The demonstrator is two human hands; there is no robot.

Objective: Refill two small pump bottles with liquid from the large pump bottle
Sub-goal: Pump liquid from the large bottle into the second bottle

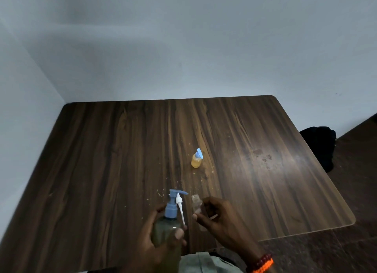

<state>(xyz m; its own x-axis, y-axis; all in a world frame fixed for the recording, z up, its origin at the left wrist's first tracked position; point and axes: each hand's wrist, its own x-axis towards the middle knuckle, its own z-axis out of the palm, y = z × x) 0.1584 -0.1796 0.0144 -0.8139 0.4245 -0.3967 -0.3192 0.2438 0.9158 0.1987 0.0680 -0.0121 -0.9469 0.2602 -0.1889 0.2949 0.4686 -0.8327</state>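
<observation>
My left hand point(161, 238) grips the large pump bottle point(168, 225), a dark translucent body with a blue pump head, held upright near the table's front edge. The same hand pinches a small white pump top point(180, 207) with its dip tube against the bottle. My right hand point(222, 221) holds a small clear bottle point(197, 204) with its neck uncapped, just right of the blue spout. Farther back on the table stands a second small bottle point(196, 159) with yellow liquid and a light blue pump.
The dark wood table point(122, 150) meets white walls at the back and left. Crumbs and specks lie around the middle. A dark bag point(320, 146) sits on the floor past the right edge. An orange and red bracelet circles my right wrist.
</observation>
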